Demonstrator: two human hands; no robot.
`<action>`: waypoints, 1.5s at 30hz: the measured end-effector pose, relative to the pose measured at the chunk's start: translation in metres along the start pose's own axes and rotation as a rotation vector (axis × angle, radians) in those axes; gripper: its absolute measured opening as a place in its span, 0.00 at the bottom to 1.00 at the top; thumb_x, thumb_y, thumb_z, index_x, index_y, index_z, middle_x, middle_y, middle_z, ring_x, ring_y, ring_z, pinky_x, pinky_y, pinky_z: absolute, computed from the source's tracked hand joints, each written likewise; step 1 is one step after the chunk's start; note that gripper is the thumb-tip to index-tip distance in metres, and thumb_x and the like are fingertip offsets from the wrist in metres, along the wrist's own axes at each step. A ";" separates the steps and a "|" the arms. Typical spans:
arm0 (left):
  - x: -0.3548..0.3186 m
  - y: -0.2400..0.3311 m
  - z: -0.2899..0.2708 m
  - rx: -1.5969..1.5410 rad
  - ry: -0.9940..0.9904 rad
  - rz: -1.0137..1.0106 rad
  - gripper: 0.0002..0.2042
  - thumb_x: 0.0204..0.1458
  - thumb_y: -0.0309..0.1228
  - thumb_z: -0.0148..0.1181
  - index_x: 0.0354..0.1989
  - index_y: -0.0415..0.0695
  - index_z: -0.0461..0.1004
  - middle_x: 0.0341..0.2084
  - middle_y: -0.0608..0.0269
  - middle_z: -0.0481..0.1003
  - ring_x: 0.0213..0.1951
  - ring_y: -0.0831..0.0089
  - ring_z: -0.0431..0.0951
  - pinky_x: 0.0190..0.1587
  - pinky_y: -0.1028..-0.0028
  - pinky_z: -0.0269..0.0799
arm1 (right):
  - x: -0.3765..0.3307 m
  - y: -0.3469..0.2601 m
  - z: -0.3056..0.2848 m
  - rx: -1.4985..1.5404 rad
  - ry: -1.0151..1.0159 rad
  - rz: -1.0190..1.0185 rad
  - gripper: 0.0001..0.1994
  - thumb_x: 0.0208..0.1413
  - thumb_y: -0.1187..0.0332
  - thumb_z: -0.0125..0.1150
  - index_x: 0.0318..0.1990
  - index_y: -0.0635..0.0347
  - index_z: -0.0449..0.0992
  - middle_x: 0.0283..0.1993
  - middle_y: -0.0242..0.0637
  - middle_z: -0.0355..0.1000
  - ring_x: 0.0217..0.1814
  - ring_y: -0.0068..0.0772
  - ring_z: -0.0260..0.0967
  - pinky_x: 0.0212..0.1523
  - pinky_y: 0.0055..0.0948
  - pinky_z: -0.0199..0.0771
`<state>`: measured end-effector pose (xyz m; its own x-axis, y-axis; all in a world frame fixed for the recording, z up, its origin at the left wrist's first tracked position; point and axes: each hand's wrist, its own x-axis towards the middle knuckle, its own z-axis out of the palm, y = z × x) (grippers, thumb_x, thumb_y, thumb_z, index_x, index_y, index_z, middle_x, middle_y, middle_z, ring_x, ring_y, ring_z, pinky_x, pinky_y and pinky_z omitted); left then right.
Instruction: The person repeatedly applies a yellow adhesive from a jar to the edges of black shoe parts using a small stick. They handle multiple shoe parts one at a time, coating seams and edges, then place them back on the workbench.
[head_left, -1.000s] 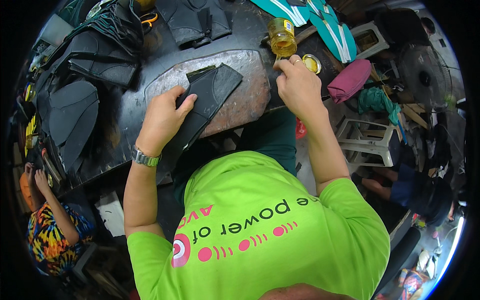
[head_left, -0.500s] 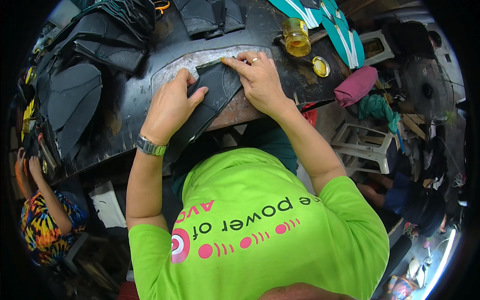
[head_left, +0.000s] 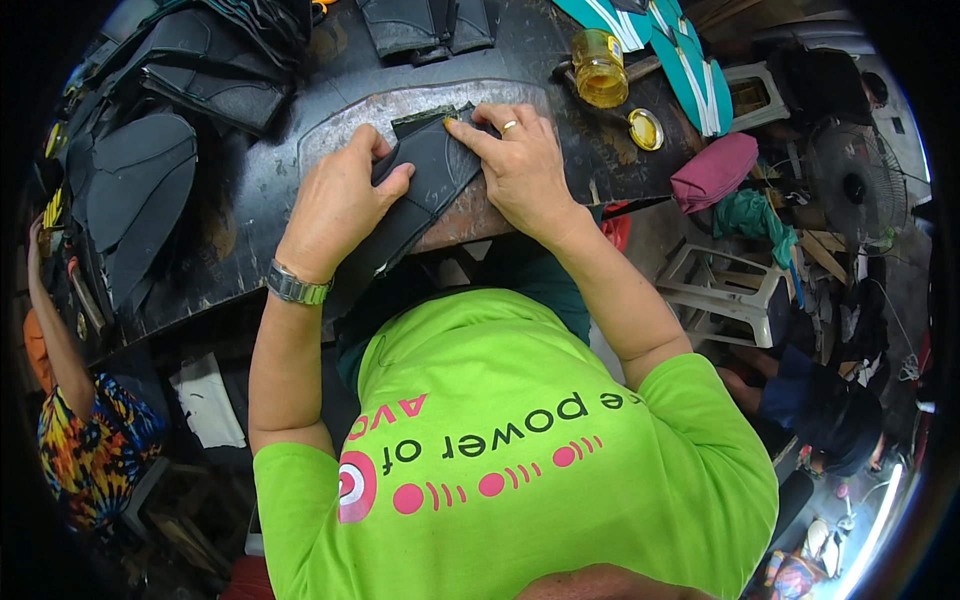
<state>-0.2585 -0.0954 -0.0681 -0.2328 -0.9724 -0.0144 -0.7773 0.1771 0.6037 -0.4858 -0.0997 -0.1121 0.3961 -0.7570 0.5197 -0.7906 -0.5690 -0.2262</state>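
A black stitched piece, looking like a shoe upper, lies slanted over the table's near edge, its lower end hanging past it. My left hand grips its left edge between thumb and curled fingers. My right hand, with a ring, presses the piece's upper edge, index finger and thumb close together. Something yellow coats that index fingertip. Under the upper edge a dark strip sticks out; how it joins the piece is hidden. Beyond my right hand stand an open jar of yellow glue-like stuff and its upturned lid.
Black stitched pieces pile up at left, with more at the far edge. Teal pieces with white strips lie far right. A maroon pouch sits by the table corner, near a plastic stool. Another person's arm reaches in at left.
My right index finger has shifted slightly along the upper edge, and more of the dark strip shows. The other person's arm at far left has stretched forward. The view has shifted a little.
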 end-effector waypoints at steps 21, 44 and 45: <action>0.001 -0.001 0.000 -0.052 -0.024 -0.045 0.16 0.52 0.38 0.69 0.40 0.39 0.73 0.25 0.44 0.78 0.30 0.47 0.80 0.35 0.59 0.74 | -0.013 0.009 -0.014 0.096 -0.054 -0.195 0.21 0.50 0.76 0.61 0.48 0.36 0.84 0.51 0.38 0.73 0.55 0.50 0.67 0.56 0.47 0.67; 0.001 -0.003 0.001 -0.056 -0.041 -0.080 0.17 0.51 0.39 0.70 0.39 0.39 0.74 0.24 0.48 0.77 0.28 0.53 0.78 0.34 0.62 0.73 | -0.021 0.022 -0.024 0.488 -0.125 -0.249 0.18 0.45 0.83 0.60 0.40 0.47 0.84 0.53 0.38 0.70 0.60 0.48 0.66 0.63 0.42 0.67; 0.001 -0.004 0.002 -0.058 -0.039 -0.076 0.17 0.51 0.39 0.70 0.39 0.39 0.74 0.24 0.47 0.77 0.27 0.53 0.78 0.34 0.62 0.73 | -0.020 0.023 -0.026 0.574 -0.146 -0.203 0.19 0.45 0.86 0.59 0.39 0.49 0.85 0.53 0.38 0.69 0.60 0.46 0.66 0.63 0.39 0.66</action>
<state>-0.2568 -0.0964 -0.0723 -0.1984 -0.9757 -0.0925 -0.7584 0.0930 0.6451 -0.5239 -0.0889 -0.1067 0.6041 -0.6288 0.4895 -0.3323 -0.7571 -0.5624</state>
